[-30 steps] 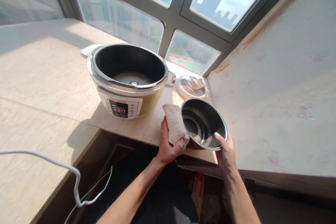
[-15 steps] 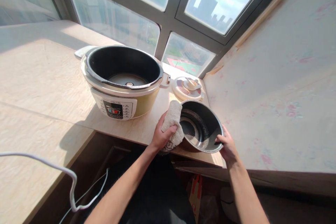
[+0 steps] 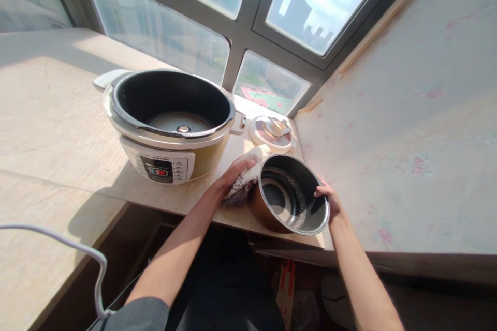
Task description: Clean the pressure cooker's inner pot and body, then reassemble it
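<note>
A cooker's inner pot (image 3: 277, 212), dark inside and brownish outside, is tilted with its mouth toward me at the counter's front edge. My right hand (image 3: 328, 197) grips its right rim, thumb over the edge. Pale residue marks the pot's inside. My left hand (image 3: 237, 170) is closed on a whitish cloth (image 3: 248, 173) against the pot's outer left side; part of the fingers is hidden by the cloth. Left of the hands stands the lidless electric pressure cooker (image 3: 174, 139), its dark cavity exposed and its control panel facing me.
Behind the pot lies a round lid (image 3: 272, 133) with a handle. Windows (image 3: 272, 80) border the counter (image 3: 50, 114) at the back, and a flowered wall (image 3: 407, 129) rises at the right. A white cord (image 3: 58, 238) crosses the lower left.
My left hand has moved the cloth from the pot's near left rim to its outer left side. The pot is turned slightly, showing more of its brownish outside. The view has shifted a little.
</note>
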Tool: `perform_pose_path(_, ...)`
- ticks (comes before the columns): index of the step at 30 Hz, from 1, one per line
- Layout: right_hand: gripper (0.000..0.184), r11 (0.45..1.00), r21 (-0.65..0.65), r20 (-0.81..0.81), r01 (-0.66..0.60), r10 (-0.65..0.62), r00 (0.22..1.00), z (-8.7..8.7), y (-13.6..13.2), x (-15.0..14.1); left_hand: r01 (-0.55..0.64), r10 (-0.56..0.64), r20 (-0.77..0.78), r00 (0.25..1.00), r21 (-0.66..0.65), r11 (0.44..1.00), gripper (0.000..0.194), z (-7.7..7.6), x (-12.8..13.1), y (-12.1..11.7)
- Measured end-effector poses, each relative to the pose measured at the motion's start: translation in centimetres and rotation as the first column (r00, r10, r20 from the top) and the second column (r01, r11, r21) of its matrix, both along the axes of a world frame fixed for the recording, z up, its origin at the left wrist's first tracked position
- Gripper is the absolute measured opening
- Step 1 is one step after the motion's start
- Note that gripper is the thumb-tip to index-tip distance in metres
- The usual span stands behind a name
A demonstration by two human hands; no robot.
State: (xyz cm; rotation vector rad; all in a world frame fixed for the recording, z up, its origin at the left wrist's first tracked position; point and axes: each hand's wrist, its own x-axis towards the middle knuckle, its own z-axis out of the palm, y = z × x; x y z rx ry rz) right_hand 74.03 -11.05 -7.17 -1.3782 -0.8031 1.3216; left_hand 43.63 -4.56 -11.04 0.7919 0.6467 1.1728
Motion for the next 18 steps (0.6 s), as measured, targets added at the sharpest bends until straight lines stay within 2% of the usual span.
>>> perform_pose_path(3,0.073,1.000,-0.006,-0.036,-0.023,0.022,0.999,0.2,0.6,-0.3,0.132,-0.121,0.119,0.985,-0.089,0.987,0.040,-0.8,-0.1,0.3)
perform_pose_path(4,0.073,0.999,-0.002,-0.048,-0.033,0.033,0.998,0.2,0.8,-0.4,0.109,-0.094,0.127,0.987,-0.111,0.988,0.041,-1.3,-0.1,0.2)
perform_pose_path(6,0.072,0.999,0.006,-0.070,-0.052,0.052,0.996,0.3,1.0,-0.7,0.012,0.003,0.100,0.995,-0.149,0.989,0.042,-2.1,-0.1,-0.1)
perform_pose_path(8,0.071,0.998,0.009,-0.085,-0.056,0.056,0.995,0.3,1.1,-1.0,-0.134,0.144,0.046,0.988,-0.174,0.976,0.038,-2.9,0.0,-0.9)
perform_pose_path(13,0.070,0.997,0.069,-0.108,-0.021,0.029,0.994,-0.1,1.3,-1.4,-0.464,0.454,-0.097,0.886,-0.143,0.874,0.029,-3.4,0.8,-4.2)
perform_pose_path(16,0.065,0.993,0.113,-0.111,0.032,-0.019,0.994,-0.6,1.5,-1.1,-0.581,0.552,-0.195,0.811,-0.154,0.799,0.026,-3.0,0.9,-6.3)
perform_pose_path(18,0.061,0.991,0.118,-0.111,0.061,-0.048,0.993,-1.0,1.6,-0.9,-0.616,0.573,-0.245,0.782,-0.171,0.769,0.023,-2.7,0.6,-7.5)
